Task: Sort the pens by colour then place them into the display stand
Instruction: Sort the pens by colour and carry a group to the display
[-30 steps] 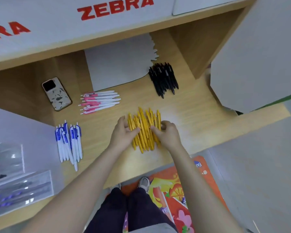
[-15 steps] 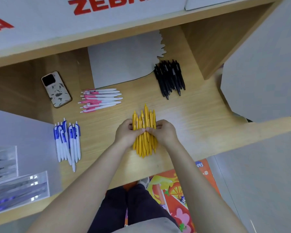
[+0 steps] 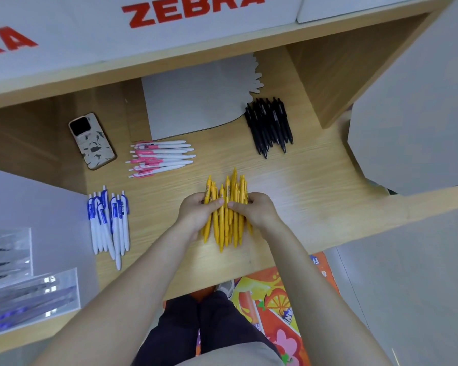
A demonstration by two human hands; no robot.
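Wooden counter [image 3: 288,186], yellow pens [image 3: 226,207] between both hands

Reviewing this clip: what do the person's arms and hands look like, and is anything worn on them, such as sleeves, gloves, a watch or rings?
Both forearms are bare right up to the bottom edge of the picture; no sleeve shows. The left hand and the right hand are ungloved. No watch, bracelet or band shows at either wrist, and no ring on the fingers that can be seen. No markings visible.
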